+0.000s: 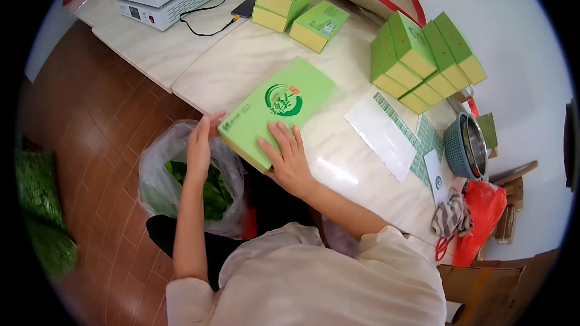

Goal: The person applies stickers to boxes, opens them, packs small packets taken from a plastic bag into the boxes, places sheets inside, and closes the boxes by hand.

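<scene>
A flat green cardboard box [302, 84] with a dark green ring logo and cream sides lies at the table's front edge, its far end slightly blurred. My right hand [291, 160] grips its near long side, with fingers spread over the lid and the palm against the edge. At the box's left end is my left hand [202, 142], fingers stretched out, the tips by the corner. Below that hand, a clear plastic bag [158, 190] holds green leafy pieces or packets [214, 193]; I cannot tell which.
Stacked green boxes [417, 54] stand at the right back, more [281, 0] at the back. A white machine [172, 0], phone [244, 7] and cable lie far left. Printed sheets [383, 136], a blue basket [457, 145], red bag [483, 217] and scissors [443, 246] are at right.
</scene>
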{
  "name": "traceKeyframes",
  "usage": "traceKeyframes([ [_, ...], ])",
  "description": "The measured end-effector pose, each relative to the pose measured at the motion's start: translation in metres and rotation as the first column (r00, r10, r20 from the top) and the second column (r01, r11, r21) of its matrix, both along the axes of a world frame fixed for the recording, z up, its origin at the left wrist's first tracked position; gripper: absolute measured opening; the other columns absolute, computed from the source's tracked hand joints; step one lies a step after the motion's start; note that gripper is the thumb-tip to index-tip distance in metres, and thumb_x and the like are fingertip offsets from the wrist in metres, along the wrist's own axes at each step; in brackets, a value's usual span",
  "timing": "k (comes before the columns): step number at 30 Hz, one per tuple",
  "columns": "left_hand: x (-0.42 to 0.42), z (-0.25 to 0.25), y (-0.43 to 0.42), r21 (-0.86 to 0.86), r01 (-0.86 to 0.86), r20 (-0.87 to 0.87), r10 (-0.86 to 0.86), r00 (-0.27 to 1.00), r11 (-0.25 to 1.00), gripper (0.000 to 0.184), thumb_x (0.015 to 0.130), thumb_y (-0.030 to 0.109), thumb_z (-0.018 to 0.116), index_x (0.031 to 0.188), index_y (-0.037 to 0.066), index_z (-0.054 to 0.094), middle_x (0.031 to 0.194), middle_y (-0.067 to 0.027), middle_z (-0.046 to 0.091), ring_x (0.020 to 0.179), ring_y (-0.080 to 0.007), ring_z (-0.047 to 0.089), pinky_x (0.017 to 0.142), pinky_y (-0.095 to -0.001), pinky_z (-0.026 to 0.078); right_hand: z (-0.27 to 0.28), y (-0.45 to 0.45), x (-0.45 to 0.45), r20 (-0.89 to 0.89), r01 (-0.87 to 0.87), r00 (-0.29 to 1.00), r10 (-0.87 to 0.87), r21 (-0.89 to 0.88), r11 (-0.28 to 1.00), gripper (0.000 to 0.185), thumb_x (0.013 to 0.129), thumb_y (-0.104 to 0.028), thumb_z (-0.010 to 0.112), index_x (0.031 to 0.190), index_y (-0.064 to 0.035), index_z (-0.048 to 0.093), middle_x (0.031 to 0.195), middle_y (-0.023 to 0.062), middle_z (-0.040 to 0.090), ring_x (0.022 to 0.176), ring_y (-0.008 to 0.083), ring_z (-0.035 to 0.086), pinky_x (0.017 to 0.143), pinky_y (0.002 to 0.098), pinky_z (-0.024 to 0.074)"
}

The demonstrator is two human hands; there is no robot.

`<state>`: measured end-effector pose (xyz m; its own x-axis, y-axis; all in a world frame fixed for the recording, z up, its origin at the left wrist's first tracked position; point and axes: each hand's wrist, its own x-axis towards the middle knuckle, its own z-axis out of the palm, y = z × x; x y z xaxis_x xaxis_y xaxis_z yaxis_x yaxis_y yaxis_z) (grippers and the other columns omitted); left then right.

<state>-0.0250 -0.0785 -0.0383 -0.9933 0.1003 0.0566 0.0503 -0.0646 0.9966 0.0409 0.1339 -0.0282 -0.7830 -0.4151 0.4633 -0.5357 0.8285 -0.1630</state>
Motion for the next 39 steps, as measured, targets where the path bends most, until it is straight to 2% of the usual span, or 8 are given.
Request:
traceKeyframes([
  [4,0.047,-0.011,-0.030,0.148,-0.137,0.035,0.134,0.990,0.979,0.053,0.100,0.044,0.030,0.132,0.006,0.048,0.110,-0.0110,0.062,0.105,-0.0196,0.056,0.097,-0.0352,0.037,0.002,0.005,-0.006,-0.219,-0.256,0.947,0.235,-0.072,0.964,0.073,0.060,-0.016,0.078,0.126,-0.0096,0.048,0.136,0.0193,0.043,0.127,0.0367,0.040,0.108,0.0544,0.0245],
  [8,0.055,0.010,-0.023,0.143,-0.319,-0.097,0.334,0.938,0.937,0.070,0.094,0.056,0.035,0.143,0.008,0.029,0.131,-0.0138,0.050,0.124,-0.0235,0.044,0.107,-0.0393,0.029,0.059,-0.013,-0.017,-0.355,-0.243,0.935,-0.014,-0.669,0.702,0.076,0.067,-0.024,0.080,0.127,-0.0013,0.041,0.128,0.0193,0.049,0.118,0.0316,0.048,0.104,0.0437,0.0312],
  [12,0.046,0.011,0.002,0.034,-0.333,-0.358,0.322,0.877,0.942,0.086,0.084,0.054,0.058,0.146,0.007,0.020,0.149,-0.0152,0.023,0.136,-0.0303,0.027,0.113,-0.0458,0.016,0.113,0.004,-0.043,-0.013,-0.014,1.000,-0.027,-0.998,-0.065,0.061,0.081,-0.027,0.072,0.125,0.0005,0.038,0.113,0.0102,0.053,0.106,0.0190,0.051,0.094,0.0338,0.0399],
  [17,0.043,0.018,0.028,-0.362,-0.337,-0.506,0.120,0.854,0.869,0.084,0.071,0.029,0.079,0.141,0.009,0.035,0.151,-0.0145,0.019,0.139,-0.0368,0.014,0.110,-0.0495,0.018,0.066,0.047,-0.071,0.358,0.397,0.917,0.178,-0.868,-0.299,0.057,0.089,-0.039,0.060,0.126,0.0002,0.043,0.120,0.0106,0.051,0.109,0.0195,0.049,0.093,0.0349,0.0392],
  [20,0.037,0.016,0.034,-0.637,-0.343,-0.520,-0.056,0.852,0.690,0.066,0.071,0.020,0.077,0.131,0.011,0.050,0.148,-0.0122,0.026,0.138,-0.0374,0.015,0.110,-0.0511,0.018,0.029,0.080,-0.069,0.550,0.648,0.751,0.365,-0.720,-0.250,0.057,0.090,-0.044,0.057,0.130,-0.0050,0.044,0.122,0.0096,0.052,0.118,0.0201,0.044,0.099,0.0393,0.0354],
  [23,0.032,0.021,0.036,-0.600,-0.296,-0.507,-0.067,0.859,0.743,0.053,0.075,0.019,0.074,0.124,0.012,0.056,0.145,-0.0098,0.033,0.138,-0.0364,0.016,0.111,-0.0515,0.016,0.013,0.131,-0.055,0.357,0.540,0.823,-0.441,-0.731,0.417,0.041,0.094,-0.032,0.054,0.126,-0.0067,0.051,0.125,0.0115,0.051,0.113,0.0198,0.048,0.096,0.0343,0.0373],
  [26,0.026,0.015,0.039,-0.573,-0.304,-0.541,-0.072,0.838,0.761,0.052,0.076,0.021,0.073,0.123,0.011,0.055,0.144,-0.0096,0.035,0.138,-0.0364,0.017,0.112,-0.0528,0.014,0.025,0.195,-0.050,-0.003,0.509,0.804,-0.594,-0.512,0.692,0.028,0.091,-0.019,0.057,0.114,-0.0027,0.058,0.112,0.0165,0.059,0.105,0.0321,0.054,0.092,0.0379,0.0419],
  [39,0.026,0.005,0.043,-0.547,-0.384,-0.591,-0.018,0.807,0.744,0.053,0.075,0.020,0.075,0.122,0.010,0.053,0.142,-0.0110,0.036,0.137,-0.0394,0.018,0.109,-0.0525,0.019,-0.030,0.295,-0.107,-0.057,0.694,0.689,-0.723,-0.235,0.680,0.032,0.075,-0.032,0.072,0.093,-0.0045,0.072,0.107,0.0133,0.066,0.103,0.0304,0.058,0.089,0.0369,0.0463],
])
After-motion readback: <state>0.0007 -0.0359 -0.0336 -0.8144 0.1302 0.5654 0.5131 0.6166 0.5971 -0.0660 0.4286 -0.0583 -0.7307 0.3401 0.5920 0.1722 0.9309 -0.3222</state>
